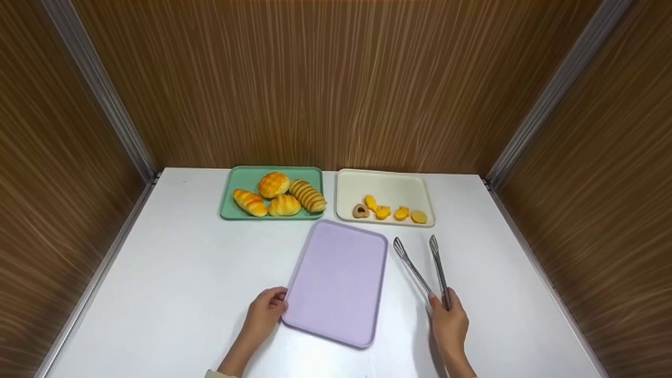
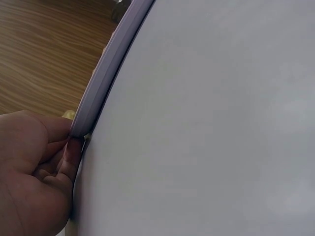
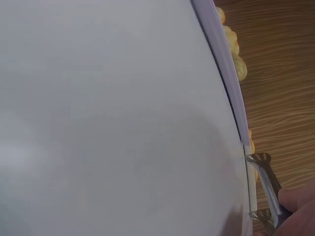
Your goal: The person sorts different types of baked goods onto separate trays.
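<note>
A lilac tray (image 1: 336, 283) lies on the white table, turned slightly askew. My left hand (image 1: 265, 314) grips its left edge near the front corner; the left wrist view shows the fingers (image 2: 73, 152) at the tray's rim (image 2: 98, 83). In my right hand (image 1: 450, 323) is a pair of metal tongs (image 1: 442, 270), held near the hinge end. Their two arms are spread and point away from me, to the right of the lilac tray. Nothing is between the tong tips. The right wrist view catches the tongs (image 3: 269, 184) and part of the hand at its edge.
Behind, a green tray (image 1: 228, 202) carries several breads, among them a striped roll (image 1: 308, 196) and a round bun (image 1: 273, 185). Beside it a cream tray (image 1: 383, 184) holds small yellow pieces and a brown heart-shaped cookie (image 1: 361, 211). Wood-grain panels (image 1: 315, 84) enclose the table.
</note>
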{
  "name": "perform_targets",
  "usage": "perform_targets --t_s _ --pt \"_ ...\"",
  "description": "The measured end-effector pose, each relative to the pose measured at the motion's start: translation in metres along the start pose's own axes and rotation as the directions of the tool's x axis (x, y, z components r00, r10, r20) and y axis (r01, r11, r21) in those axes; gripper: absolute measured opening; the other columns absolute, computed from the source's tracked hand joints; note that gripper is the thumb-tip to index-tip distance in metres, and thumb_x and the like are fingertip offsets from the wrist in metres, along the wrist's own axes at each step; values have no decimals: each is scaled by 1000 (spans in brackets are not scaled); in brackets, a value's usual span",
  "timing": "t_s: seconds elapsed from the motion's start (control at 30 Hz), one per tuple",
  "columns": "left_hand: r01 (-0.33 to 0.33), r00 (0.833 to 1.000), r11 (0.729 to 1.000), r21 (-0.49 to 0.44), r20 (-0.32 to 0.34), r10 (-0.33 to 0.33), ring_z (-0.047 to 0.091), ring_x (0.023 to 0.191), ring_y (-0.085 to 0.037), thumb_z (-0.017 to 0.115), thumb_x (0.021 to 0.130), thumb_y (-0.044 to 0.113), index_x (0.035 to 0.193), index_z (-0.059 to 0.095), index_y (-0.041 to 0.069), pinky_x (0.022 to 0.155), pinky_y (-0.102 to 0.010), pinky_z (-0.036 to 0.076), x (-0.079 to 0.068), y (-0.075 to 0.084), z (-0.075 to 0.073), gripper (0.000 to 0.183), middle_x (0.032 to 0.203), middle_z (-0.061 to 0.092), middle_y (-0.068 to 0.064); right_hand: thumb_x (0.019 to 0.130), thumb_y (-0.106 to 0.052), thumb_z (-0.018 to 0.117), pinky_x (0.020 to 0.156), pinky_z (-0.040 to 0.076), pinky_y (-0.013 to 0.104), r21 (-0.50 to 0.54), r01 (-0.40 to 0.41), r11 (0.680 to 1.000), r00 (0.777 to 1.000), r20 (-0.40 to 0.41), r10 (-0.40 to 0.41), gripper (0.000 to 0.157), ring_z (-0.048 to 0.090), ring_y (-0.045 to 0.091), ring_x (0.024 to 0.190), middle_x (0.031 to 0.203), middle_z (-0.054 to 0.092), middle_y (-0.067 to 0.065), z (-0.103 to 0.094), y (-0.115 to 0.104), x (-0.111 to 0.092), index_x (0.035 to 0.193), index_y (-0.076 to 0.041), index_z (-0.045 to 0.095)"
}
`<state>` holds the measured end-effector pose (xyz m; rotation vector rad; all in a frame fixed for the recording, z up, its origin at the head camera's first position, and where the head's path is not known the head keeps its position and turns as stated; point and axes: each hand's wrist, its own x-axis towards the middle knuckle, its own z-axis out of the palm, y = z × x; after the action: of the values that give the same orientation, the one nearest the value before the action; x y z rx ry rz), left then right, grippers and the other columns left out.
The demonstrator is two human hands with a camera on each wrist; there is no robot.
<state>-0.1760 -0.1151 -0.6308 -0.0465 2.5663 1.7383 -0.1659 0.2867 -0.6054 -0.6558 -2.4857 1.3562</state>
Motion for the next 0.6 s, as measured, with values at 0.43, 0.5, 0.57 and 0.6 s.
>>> perform_targets --t_s 0.43,0.5,0.57,0.6 --pt "-47 999 999 -8 11 47 59 97 -17 63 93 7 125 63 -4 83 -21 52 -2 -1 0 34 109 64 -10 103 -33 55 121 23 56 -31 -12 999 997 77 14 75 23 45 149 159 26 31 7 5 11 156 7 19" --pt "-38 999 999 -9 9 39 59 97 -17 64 93 6 125 64 -3 83 -21 51 -2 0 0 34 109 65 -10 103 -31 54 121 23 55 -22 -16 1000 996 86 18 75 23 45 150 160 25 31 7 6 11 156 7 18" --pt "-39 999 999 -10 7 39 59 97 -18 64 92 5 124 64 -4 82 -22 52 -2 -1 0 33 109 65 -11 103 -30 54 122 22 54 -12 -17 1000 996 91 19 75 21 44 150 160 23 31 7 7 10 157 7 16" --pt "-40 999 999 -11 8 40 59 97 -19 64 92 4 124 64 -4 82 -22 52 -2 -1 0 33 109 65 -11 103 -30 54 122 21 54 -6 -17 1000 996 91 17 75 21 45 151 160 23 31 8 7 10 157 7 16"
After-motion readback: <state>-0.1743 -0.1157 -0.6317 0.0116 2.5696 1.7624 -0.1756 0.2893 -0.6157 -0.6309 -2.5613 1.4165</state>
